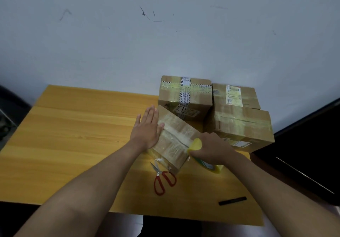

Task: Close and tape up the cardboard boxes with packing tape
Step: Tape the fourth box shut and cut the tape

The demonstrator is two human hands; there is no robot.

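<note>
Head view: flat, open left hand (147, 126) presses the glossy-taped brown cardboard box (174, 141); right hand (211, 148) grips the yellow packing-tape roll (204, 161) beside red-handled scissors (162, 178)

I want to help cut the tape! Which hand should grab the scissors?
Probably the left hand. It lies flat and open on the box, holding nothing, while the right hand grips the tape roll. The red scissors lie on the table just in front of the box.

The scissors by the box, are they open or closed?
Closed. The red scissors lie with both blades together in one point, red handles side by side.
</note>
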